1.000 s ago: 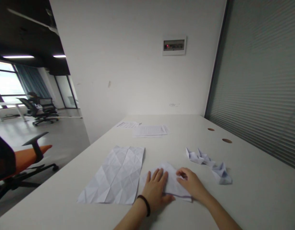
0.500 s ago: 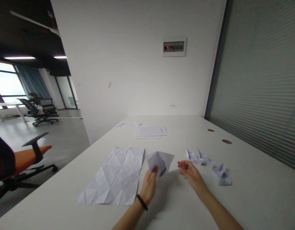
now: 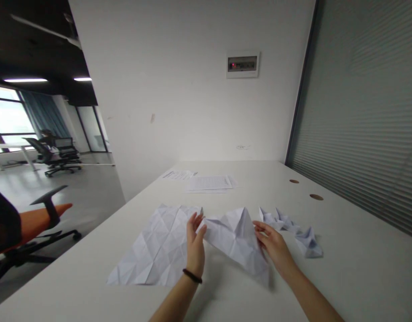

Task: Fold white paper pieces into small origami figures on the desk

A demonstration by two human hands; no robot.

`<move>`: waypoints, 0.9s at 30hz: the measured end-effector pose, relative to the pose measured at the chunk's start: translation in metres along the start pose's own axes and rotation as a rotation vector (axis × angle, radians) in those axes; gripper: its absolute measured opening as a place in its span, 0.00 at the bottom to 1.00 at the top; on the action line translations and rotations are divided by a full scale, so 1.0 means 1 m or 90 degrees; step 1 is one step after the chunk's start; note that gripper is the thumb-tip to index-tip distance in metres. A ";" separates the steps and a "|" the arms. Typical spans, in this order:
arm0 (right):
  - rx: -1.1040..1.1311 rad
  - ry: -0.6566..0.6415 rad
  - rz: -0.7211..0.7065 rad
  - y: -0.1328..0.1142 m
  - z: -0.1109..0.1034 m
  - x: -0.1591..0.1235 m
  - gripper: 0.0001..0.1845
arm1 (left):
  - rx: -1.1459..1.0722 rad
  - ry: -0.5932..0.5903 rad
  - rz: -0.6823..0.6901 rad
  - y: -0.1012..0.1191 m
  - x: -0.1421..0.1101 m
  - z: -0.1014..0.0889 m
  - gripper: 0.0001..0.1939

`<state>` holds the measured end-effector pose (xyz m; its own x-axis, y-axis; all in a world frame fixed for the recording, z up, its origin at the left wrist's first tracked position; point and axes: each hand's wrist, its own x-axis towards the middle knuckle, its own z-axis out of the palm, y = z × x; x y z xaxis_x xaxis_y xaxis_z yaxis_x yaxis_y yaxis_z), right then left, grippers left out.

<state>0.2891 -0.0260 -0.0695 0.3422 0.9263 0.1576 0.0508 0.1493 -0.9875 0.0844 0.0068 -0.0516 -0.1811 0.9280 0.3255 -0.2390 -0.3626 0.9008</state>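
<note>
A white sheet of paper with fold creases hangs partly unfolded between my two hands, a peak standing up near its middle. My left hand, with a dark band at the wrist, pinches the sheet's left edge between thumb and fingers. At the opposite edge my right hand grips the paper, its fingertips partly behind it. To the left lies a larger creased sheet, flat on the table and partly covered by my left hand. Several small folded paper shapes sit beyond my right hand.
Printed sheets lie toward the far end of the white table. Two round holes are cut near its right side, beside a glass partition with blinds. An orange-seated chair stands left of the table.
The paper was flat under my left hand, then lifted folded in that hand alone. Now it is opened wider, and my right hand has taken hold of its right edge.
</note>
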 end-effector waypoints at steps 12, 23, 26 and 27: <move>-0.436 -0.250 -0.163 0.009 0.012 -0.020 0.22 | 0.746 -0.655 0.197 -0.006 -0.025 -0.001 0.31; -0.518 -0.274 -0.174 0.008 0.011 -0.019 0.30 | 0.794 -0.678 0.181 -0.009 -0.026 -0.001 0.34; -0.523 -0.270 -0.179 0.005 0.010 -0.018 0.28 | 0.799 -0.672 0.185 -0.012 -0.025 -0.002 0.33; -0.521 -0.267 -0.179 0.003 0.009 -0.018 0.28 | 0.799 -0.666 0.186 -0.012 -0.024 -0.002 0.32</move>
<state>0.2742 -0.0392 -0.0757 -0.1381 0.9655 0.2207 0.7733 0.2443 -0.5851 0.0899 -0.0110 -0.0709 0.7228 0.6856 0.0868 0.6466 -0.7152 0.2653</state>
